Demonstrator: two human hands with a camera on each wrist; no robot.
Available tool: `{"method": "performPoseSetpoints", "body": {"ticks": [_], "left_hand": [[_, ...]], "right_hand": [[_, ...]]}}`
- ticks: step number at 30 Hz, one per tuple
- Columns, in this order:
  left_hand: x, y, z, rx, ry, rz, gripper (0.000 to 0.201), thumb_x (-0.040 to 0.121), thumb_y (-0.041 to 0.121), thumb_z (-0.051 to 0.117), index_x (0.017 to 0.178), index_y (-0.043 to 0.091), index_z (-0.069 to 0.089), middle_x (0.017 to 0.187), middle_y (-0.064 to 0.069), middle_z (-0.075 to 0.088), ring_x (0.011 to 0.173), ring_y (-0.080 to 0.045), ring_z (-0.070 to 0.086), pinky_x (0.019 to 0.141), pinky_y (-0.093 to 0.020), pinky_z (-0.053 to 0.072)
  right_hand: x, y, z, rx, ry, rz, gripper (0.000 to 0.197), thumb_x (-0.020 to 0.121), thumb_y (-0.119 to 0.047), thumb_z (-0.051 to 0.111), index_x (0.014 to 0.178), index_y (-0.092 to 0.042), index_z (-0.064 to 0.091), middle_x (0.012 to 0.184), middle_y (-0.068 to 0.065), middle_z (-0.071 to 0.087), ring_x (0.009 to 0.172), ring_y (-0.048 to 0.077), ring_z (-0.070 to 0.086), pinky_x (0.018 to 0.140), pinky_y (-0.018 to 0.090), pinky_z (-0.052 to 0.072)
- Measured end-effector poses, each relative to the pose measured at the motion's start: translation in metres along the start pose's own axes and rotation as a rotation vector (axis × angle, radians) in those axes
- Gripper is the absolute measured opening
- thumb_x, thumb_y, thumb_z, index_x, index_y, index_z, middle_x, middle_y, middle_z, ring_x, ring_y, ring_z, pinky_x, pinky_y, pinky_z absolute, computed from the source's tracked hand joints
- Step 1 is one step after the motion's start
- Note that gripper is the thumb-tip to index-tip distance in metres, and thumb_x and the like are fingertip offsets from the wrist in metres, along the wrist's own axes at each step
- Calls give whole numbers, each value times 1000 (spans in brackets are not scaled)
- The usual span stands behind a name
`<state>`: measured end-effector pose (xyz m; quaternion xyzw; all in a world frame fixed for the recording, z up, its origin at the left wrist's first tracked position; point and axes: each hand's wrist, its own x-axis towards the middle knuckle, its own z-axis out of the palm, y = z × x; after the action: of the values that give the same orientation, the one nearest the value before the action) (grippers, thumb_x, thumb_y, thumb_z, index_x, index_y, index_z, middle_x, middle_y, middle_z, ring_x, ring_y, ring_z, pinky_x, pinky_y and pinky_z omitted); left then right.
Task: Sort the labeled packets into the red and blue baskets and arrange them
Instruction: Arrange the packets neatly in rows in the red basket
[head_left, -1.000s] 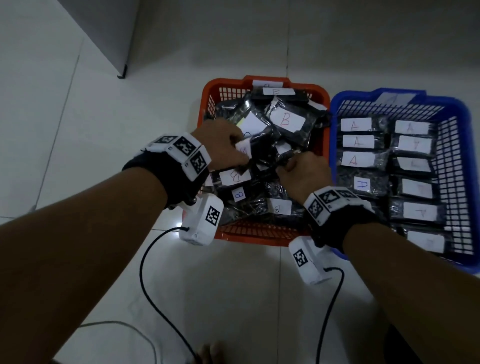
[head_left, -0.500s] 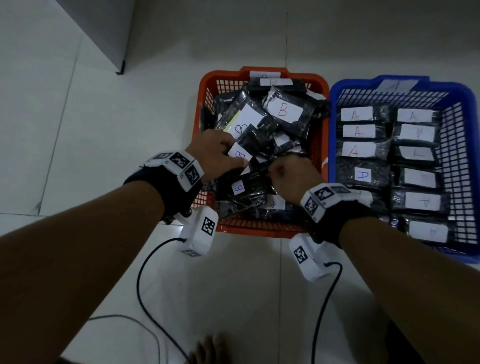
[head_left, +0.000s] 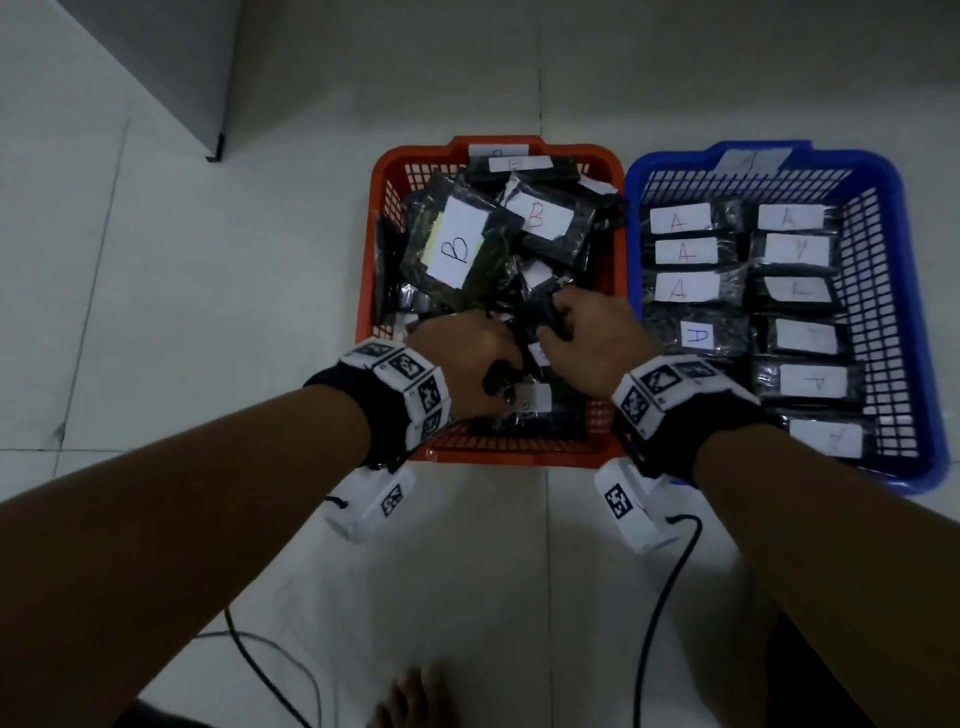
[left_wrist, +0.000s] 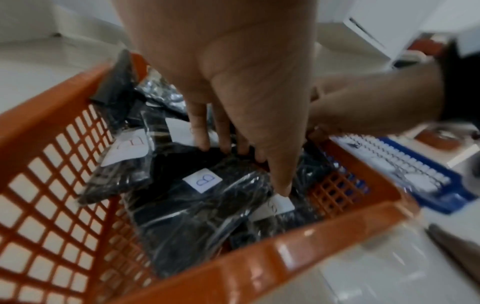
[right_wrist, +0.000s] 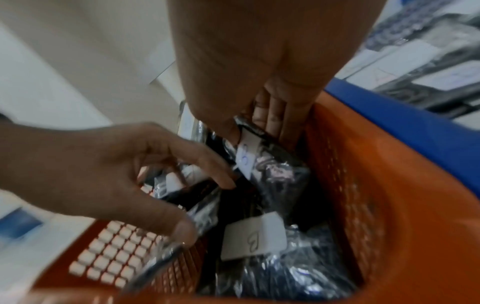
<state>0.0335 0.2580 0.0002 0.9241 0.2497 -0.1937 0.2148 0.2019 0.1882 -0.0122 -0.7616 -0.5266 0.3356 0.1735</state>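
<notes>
A grey cabinet (head_left: 156, 67) stands at the far left on the pale tiled floor (head_left: 208, 322). Two black cables (head_left: 655, 613) trail across the near tiles, beside a bare foot (head_left: 410, 699).

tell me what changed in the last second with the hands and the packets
Both hands came nearer the near end of the red basket. The left hand now grips a B packet low in the pile; the right hand pinches another packet by the right wall. The A packets in the blue basket stayed in rows.
</notes>
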Motion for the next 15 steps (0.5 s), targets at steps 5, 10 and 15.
{"method": "performPoseSetpoints", "body": {"ticks": [5,10,15], "left_hand": [[1,-5,-5,172,-108,115,43,71,42,71,112,30,67,116,5,64,109,-21,55,85,-40,52],[5,-7,-6,203,-140,156,49,70,42,75,116,30,65,119,6,60,114,-20,50,86,-41,51],[5,-16,-8,96,-122,142,48,69,42,72,115,30,65,117,7,59,113,-15,49,91,-35,49]], "right_hand": [[8,1,7,-148,-62,-31,20,94,-20,56,108,-6,59,104,16,63,93,29,61,70,26,41],[7,-2,10,-262,-69,-24,30,91,-10,58,120,-4,54,125,17,54,110,34,57,84,35,47],[-7,-1,16,-240,165,-194,48,78,6,65,121,-11,54,127,9,47,110,27,51,77,36,47]]}}
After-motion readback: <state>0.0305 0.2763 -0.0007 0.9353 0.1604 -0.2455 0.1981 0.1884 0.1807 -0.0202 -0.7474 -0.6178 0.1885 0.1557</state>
